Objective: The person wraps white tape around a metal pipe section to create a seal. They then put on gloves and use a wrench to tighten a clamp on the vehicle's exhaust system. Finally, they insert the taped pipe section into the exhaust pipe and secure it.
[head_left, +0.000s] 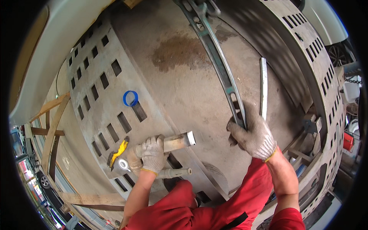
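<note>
My left hand [152, 154], in a pale knit work glove, is closed over a grimy tan pipe-like piece. Its thick, scorched tube [177, 142] ends in a shiny silver tip, and a thinner tube [177, 173] runs below it. My right hand [253, 132], gloved alike, grips the lower end of a long, narrow dark green metal bar [217, 57] with slots and a bright edge. The bar slants up and away, leaving the top of the view. Left of my left hand lie a yellow-handled utility knife [119, 152] and a small white tape roll [123, 165].
A blue ring [130, 98] rests on the slotted metal ramp [126, 92] at the left. Another slotted ramp [314, 38] curves along the right. Between them, a pale metal strip [263, 88] lies by the stained floor [180, 51]. Wooden beams [51, 132] stand far left.
</note>
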Demonstrator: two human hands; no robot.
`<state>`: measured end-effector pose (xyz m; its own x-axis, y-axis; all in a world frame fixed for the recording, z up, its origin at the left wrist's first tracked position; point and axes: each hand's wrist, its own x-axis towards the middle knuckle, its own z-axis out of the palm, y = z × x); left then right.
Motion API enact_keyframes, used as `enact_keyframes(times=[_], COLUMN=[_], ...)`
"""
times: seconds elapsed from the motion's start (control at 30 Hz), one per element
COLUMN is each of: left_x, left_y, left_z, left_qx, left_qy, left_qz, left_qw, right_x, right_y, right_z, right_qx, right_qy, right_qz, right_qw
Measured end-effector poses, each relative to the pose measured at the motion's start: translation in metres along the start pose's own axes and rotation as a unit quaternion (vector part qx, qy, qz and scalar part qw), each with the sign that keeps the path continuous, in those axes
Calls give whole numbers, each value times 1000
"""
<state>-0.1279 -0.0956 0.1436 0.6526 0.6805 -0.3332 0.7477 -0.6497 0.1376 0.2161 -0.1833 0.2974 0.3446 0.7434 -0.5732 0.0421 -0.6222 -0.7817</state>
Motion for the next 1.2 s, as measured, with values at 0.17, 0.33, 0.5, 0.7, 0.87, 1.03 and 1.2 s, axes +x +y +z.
enact_keyframes(times=[0.17,0.33,0.5,0.7,0.87,1.03,1.2], left_x=[0,0,5,-5,9,0,4], left_y=[2,3,6,-1,14,-1,2], left_z=[0,0,5,-2,9,2,5], left_qx=[-5,-34,-45,-11,-19,-6,2], left_qy=[-3,-2,11,-7,10,-12,-12], left_qz=[-7,-4,24,-15,13,-6,1], left_qw=[1000,999,999,1000,1000,1000,1000], right_x=[44,84,104,79,62,39,13], right_y=[-21,-30,-53,-111,-118,-166,-183], right_z=[-6,-4,-21,-44,-113,-105,-80], right_qx=[-86,-171,-337,-518,371,281,-441], right_qy=[50,77,179,153,-160,-148,-34], right_qz=[-121,-232,-337,-338,-35,-17,-291], right_qw=[988,954,861,771,914,948,848])
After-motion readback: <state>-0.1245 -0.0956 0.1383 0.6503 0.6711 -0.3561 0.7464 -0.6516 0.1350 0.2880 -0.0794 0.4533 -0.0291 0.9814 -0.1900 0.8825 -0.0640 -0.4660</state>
